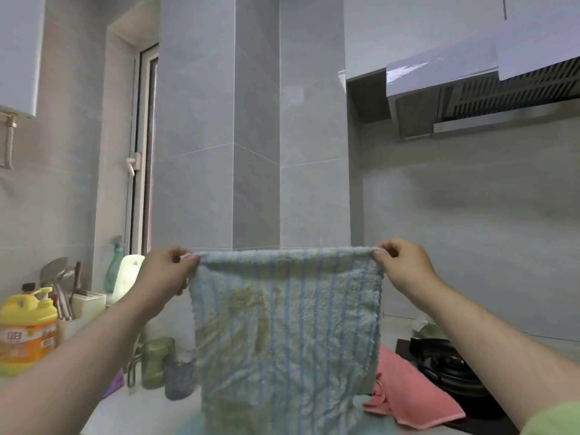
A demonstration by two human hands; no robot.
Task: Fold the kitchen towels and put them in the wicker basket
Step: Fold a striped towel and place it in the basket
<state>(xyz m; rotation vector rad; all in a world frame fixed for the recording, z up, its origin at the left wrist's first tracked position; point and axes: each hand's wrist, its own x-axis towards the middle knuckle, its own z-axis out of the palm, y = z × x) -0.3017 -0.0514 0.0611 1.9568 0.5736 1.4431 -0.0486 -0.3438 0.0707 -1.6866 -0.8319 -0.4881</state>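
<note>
up high and left of the stove [452, 368], the left hand [166, 271] and the right hand [405, 265] each pinch a top corner of the blue striped towel [288, 324] so it hangs flat, likely ready to fold, while the pink towel [408, 394] lies right beside the stove.

Two towels [282, 334] [411, 397], two hands [166, 271] [405, 268], two tumblers [156, 361] [179, 379], one detergent bottle [26, 331].

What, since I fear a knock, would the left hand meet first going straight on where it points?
Probably the tiled wall; past the left hand, pinching the striped towel, nothing nearer shows, depth unclear.
</note>
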